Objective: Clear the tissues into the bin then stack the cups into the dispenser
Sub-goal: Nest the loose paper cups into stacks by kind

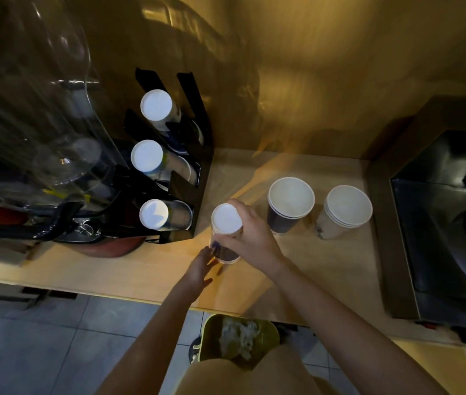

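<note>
Here my right hand (247, 232) grips an upturned stack of dark paper cups (226, 233) beside the black slotted dispenser (197, 178); my left hand (199, 266), fingers spread, touches its rim

The dispenser (197, 155) is black; its three cup stacks (156, 105) show white bases. The dark navy stack (286, 212) and the beige stack (337, 220) are white inside. The surface (311, 269) is light wood, the bin (211, 337) olive-yellow with white tissues (240, 336), the floor (40, 346) grey-tiled.
</note>
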A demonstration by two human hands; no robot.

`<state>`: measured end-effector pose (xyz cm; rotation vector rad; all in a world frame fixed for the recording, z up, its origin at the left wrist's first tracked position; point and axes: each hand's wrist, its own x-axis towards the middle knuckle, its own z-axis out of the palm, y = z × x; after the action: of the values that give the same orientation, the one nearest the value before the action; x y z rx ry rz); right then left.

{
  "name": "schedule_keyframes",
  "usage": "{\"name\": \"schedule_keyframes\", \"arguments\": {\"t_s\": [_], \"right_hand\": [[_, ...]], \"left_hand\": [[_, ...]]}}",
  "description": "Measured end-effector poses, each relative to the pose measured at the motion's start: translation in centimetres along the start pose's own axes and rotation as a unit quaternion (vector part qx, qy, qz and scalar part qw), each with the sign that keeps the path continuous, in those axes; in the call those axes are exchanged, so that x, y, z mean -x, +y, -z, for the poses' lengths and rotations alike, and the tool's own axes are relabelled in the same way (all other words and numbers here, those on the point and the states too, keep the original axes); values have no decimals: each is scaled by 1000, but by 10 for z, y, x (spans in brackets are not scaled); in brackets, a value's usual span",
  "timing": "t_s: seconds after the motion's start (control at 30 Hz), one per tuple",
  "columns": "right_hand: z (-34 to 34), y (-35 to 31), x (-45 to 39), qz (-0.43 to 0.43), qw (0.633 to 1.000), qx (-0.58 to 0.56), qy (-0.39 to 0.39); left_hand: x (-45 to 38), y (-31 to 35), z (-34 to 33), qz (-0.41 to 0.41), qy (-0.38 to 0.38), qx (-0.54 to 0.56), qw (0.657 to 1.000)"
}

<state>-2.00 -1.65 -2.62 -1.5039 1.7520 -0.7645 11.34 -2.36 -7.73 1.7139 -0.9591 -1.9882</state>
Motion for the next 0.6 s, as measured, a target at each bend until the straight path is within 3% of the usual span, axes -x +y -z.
{"name": "schedule_keyframes", "arguments": {"t_s": [0.2,0.33,0.47,0.6], "right_hand": [[19,-12,24,-8,971,-198,138],[48,-15,28,-22,923,-319,214],[74,-11,28,-81,874,-417,236],[91,-8,32,-81,866,-427,246]], "left_hand": [[4,4,10,-88,32,110,989],[16,35,9,-156,-37,180,970],[33,65,0,-196,-70,192,959],[47,82,-9,-204,-60,161,964]]}}
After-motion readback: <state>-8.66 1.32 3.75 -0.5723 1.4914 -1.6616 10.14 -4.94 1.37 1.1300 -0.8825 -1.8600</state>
